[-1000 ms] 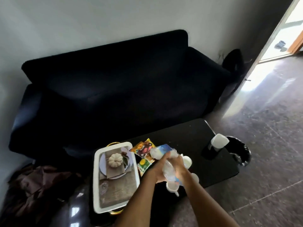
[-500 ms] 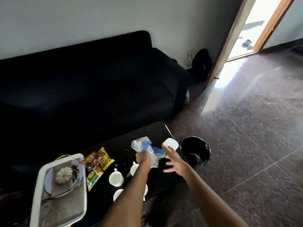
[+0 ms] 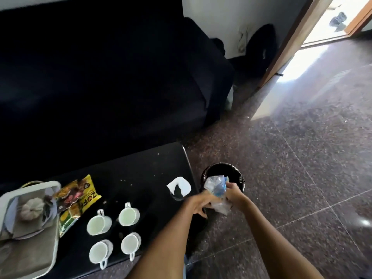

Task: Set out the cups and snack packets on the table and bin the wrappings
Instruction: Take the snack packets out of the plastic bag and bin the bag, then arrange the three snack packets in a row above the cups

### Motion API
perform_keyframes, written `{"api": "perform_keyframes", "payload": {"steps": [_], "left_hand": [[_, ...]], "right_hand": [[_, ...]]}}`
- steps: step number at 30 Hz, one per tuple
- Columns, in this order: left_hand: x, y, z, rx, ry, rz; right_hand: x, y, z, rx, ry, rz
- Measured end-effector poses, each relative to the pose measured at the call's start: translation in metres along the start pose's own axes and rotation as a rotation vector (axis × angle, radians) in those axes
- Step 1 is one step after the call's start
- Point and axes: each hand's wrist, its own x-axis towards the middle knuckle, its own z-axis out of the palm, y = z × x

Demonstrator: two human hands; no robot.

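I am holding the wrapping (image 3: 216,187), a crumpled clear and blue plastic bag, with both hands in the lower middle of the frame. My right hand (image 3: 235,195) is pinching its blue top part, with fingers curled round it. My left hand (image 3: 198,202) is holding the clear lower part from the left side; I cannot see those fingers well, but they look wrapped on the plastic. The wrapping is sitting right at the near rim of the bin (image 3: 239,176), partly over its dark mouth. The bin is lying just behind my hands, farther up the frame, so I think the next move is a small push forward and down, then letting go. My right hand is nearer the bin's middle. I cannot see anything else inside the bin; it is too dark.

On the desk (image 3: 145,170), at lower left, four white cups (image 3: 113,230) are standing in a square, and they look empty. The snack packets (image 3: 77,200) are lying just left of them, beside the tray (image 3: 53,228).
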Motion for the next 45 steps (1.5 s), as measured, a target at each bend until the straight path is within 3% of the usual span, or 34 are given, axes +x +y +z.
{"api": "perform_keyframes", "payload": {"steps": [2, 4, 8, 10, 13, 16, 20, 22, 26, 36, 42, 45], "left_hand": [[0.02, 0.017, 0.011, -0.052, 0.106, 0.001], [0.047, 0.034, 0.02, -0.079, 0.212, -0.001], [0.117, 0.044, 0.011, 0.06, 0.291, -0.016], [0.162, 0.032, 0.006, 0.078, 0.419, -0.022], [0.225, 0.008, 0.003, 0.058, 0.58, -0.079], [0.279, -0.01, 0.011, 0.035, 0.66, -0.112], [0.315, -0.02, 0.027, 0.134, 0.746, -0.141], [0.318, -0.02, 0.037, 0.147, 0.737, -0.167], [0.297, -0.005, 0.063, 0.122, 0.679, -0.168], [0.135, 0.037, 0.078, -0.051, 0.865, -0.002], [0.01, 0.003, 0.032, -0.241, 1.052, 0.116], [-0.046, -0.047, 0.015, -0.331, 1.11, 0.104]], "right_hand": [[0.023, -0.008, -0.033, -0.248, 0.235, -0.016], [0.05, -0.015, -0.067, -0.322, 0.445, -0.058], [0.126, -0.009, -0.099, -0.329, 0.625, -0.201], [0.168, 0.009, -0.096, -0.339, 0.553, -0.276], [0.224, 0.053, -0.076, -0.235, 0.474, -0.246], [0.279, 0.11, -0.052, -0.427, 0.286, -0.287], [0.332, 0.172, -0.038, -0.672, -0.065, -0.019], [0.336, 0.181, -0.037, -0.707, -0.118, -0.012], [0.296, 0.166, -0.049, -0.645, -0.037, -0.291], [0.117, 0.037, -0.058, -0.666, -0.151, -0.423], [0.004, -0.015, -0.004, -0.743, -0.259, -0.635], [-0.045, -0.015, 0.037, -0.81, -0.307, -0.673]]}}
